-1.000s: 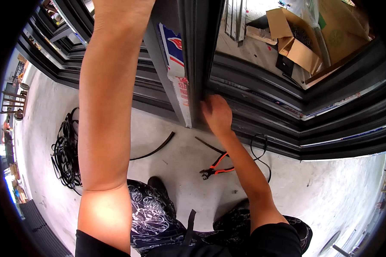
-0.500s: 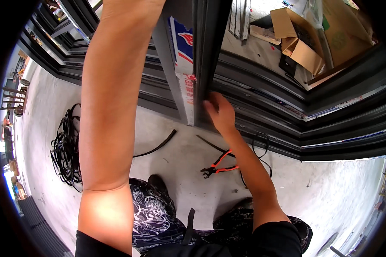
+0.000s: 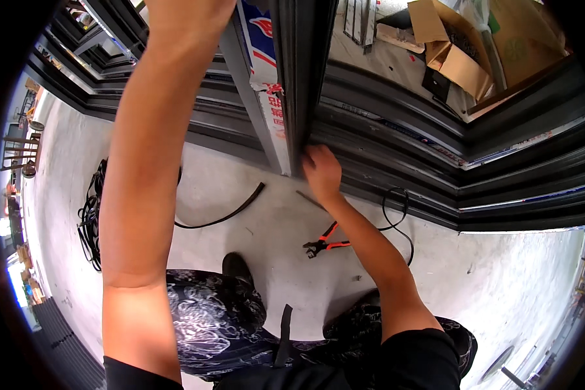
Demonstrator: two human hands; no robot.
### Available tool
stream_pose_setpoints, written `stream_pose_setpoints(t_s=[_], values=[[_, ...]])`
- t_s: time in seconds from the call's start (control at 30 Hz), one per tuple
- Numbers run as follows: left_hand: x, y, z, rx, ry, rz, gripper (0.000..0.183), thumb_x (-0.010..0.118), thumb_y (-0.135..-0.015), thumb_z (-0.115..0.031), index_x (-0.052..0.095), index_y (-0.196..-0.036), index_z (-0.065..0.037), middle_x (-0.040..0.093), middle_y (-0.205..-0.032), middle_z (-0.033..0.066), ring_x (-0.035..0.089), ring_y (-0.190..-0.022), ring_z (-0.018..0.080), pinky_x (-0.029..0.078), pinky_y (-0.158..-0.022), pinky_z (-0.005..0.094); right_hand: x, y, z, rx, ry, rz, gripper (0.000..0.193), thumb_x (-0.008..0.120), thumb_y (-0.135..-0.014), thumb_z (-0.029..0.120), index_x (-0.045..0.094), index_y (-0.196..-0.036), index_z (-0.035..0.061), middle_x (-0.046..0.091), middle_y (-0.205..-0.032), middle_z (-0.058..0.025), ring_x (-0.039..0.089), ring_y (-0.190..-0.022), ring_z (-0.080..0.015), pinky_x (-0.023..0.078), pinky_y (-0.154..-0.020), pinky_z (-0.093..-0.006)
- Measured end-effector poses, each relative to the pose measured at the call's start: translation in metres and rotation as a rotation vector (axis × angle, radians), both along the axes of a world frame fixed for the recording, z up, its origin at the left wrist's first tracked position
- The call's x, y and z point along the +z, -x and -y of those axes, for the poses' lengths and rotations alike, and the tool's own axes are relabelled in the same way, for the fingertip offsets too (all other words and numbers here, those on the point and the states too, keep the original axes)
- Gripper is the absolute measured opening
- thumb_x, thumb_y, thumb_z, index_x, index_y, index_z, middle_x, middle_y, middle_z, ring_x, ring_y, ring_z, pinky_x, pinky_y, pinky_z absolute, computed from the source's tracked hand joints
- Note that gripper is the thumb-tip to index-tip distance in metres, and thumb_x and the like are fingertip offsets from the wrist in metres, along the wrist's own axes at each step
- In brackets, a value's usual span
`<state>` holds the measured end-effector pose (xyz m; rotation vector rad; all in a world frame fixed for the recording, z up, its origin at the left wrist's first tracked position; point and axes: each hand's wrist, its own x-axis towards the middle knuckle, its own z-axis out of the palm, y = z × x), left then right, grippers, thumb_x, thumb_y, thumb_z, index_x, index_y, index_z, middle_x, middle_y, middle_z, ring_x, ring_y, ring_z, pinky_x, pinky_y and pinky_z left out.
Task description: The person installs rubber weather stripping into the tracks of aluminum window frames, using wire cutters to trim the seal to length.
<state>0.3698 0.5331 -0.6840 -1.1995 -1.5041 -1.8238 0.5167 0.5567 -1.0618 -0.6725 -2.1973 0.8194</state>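
My left forearm (image 3: pixel 146 149) reaches up past the upper edge, alongside an upright dark metal frame post (image 3: pixel 292 78); the hand itself is out of the picture. At the foot of that post my right hand (image 3: pixel 323 170) is closed, its fingers curled against the dark frame's inner corner. Whatever the fingertips pinch there is hidden. A torn protective film (image 3: pixel 260 45) in blue, white and red clings to the post's face. Below my right hand, pliers with red-and-black handles (image 3: pixel 325 247) lie on the floor, partly behind my forearm.
A black rubber-like strip (image 3: pixel 227 214) curves across the concrete floor. Coiled black strip (image 3: pixel 91 221) lies at left, and a thin black loop (image 3: pixel 406 221) at right. Dark frame rails (image 3: pixel 396 143) cross the right side. An open cardboard box (image 3: pixel 458 55) sits beyond them.
My right hand has shifted slightly left and down along the foot of the post. The view has shifted a little, and my left forearm appears farther left.
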Motion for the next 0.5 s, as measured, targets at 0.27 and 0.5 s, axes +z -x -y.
stream_pose_setpoints(t_s=[0.27, 0.5], values=[[-0.092, 0.030, 0.045, 0.035, -0.033, 0.475, 0.039, 0.044, -0.103, -0.034, 0.060, -0.111, 0.001, 0.065, -0.097, 0.0080, 0.058, -0.086, 0.0153, 0.046, -0.080, 0.0294, -0.008, -0.005, -0.027, 0.123, -0.130, -0.005, 0.009, 0.071, -0.080, 0.014, 0.069, -0.088, 0.0106, 0.065, -0.085, -0.0086, 0.063, -0.077, -0.0330, 0.052, -0.066, -0.0417], [-0.181, 0.018, 0.087, 0.255, -0.099, 0.874, 0.031, 0.044, -0.100, -0.028, 0.052, -0.107, 0.002, 0.063, -0.089, 0.0091, 0.058, -0.071, 0.0157, 0.048, -0.063, 0.0303, -0.022, 0.000, -0.039, 0.194, -0.178, -0.025, 0.010, 0.072, -0.076, 0.009, 0.066, -0.084, 0.0084, 0.064, -0.080, -0.0105, 0.062, -0.074, -0.0329, 0.051, -0.065, -0.0428]])
